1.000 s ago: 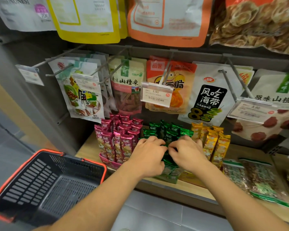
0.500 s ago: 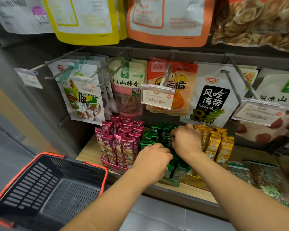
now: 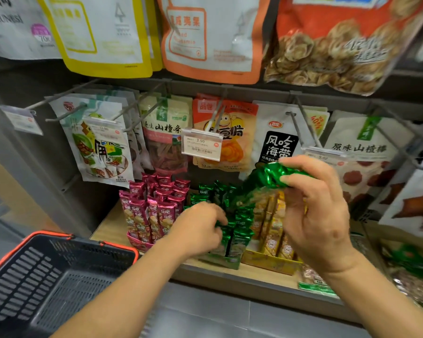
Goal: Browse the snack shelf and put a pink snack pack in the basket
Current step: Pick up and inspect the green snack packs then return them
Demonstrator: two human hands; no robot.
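Head view of a snack shelf; the right hand (image 3: 315, 213), right of centre, is raised above the shelf with fingers and thumb pinched around a crinkled shiny green foil snack pack (image 3: 269, 176), which hangs blurred from the grip toward the lower left; the left hand (image 3: 198, 228), at centre, rests knuckles-up with curled fingers on the row of upright green foil packs (image 3: 237, 230) in their green cardboard tray, though whether it grips one cannot be told; the pink foil snack packs (image 3: 154, 208), the task's item, stand upright in a pink cardboard tray just left of the left hand, on the pale wooden shelf board (image 3: 110, 228), none of them held; a row of yellow foil packs (image 3: 271, 230) in a yellow tray stands right of the green row, partly behind the right hand; the dark grey plastic shopping basket with an orange rim (image 3: 59, 272) sits at lower left, below and left of the shelf edge, with no goods visible inside; larger pouches hang from wire pegs across the upper half of the frame, and a white price tag reading 3.90 (image 3: 202, 145) hangs at centre above the trays.
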